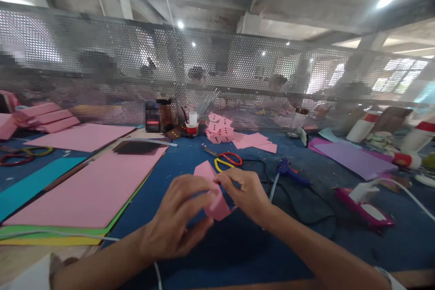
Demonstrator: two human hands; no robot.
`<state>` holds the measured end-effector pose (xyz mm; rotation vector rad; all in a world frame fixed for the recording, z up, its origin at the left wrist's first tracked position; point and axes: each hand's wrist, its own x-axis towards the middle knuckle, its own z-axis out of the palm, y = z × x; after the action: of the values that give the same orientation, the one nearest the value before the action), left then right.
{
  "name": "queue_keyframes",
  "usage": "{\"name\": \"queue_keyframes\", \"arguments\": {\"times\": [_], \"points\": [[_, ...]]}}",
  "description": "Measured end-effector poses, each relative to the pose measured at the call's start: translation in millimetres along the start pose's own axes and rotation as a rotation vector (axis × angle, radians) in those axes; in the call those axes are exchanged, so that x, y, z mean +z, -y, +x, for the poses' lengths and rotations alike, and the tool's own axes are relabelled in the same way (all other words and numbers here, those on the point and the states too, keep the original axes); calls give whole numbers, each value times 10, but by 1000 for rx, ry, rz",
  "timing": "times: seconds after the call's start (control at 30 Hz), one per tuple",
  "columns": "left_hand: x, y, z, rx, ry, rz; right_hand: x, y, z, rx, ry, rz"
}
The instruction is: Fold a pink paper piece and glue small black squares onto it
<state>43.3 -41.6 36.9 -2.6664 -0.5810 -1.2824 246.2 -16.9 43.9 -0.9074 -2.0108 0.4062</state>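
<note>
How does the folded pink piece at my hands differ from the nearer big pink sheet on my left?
Size: the folded pink piece is small; the big pink sheet is far larger.
Shape: the piece is bent into angled faces; the sheet lies flat.
Place: the piece is between the left hand and right hand; the sheet lies over a green sheet, touched by neither.
Both are pink.
</note>
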Motion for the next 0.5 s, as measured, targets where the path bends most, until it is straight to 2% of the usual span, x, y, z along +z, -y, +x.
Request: {"name": "queue_keyframes", "arguments": {"times": [0.07, 0.1, 0.17, 0.23, 0.37, 0.5], "points": [[-43, 92, 40, -270, -125, -2, -46, -4, 0, -124, 19, -128], [-51, 136, 64, -391, -147, -18, -62, -3, -2, -201, 51, -207], [-44, 204, 112, -599, -125, -113, -74, -2, -11, -349, 130, -375], [-19, 238, 146, -739, -80, -255, -58, -12, -21, -450, 180, -514], [39, 245, 159, -901, -5, -441, 12, -56, -38, -540, 205, -595], [94, 273, 125, -963, 29, -593, 75, -69, -57, -588, 245, -604]]}}
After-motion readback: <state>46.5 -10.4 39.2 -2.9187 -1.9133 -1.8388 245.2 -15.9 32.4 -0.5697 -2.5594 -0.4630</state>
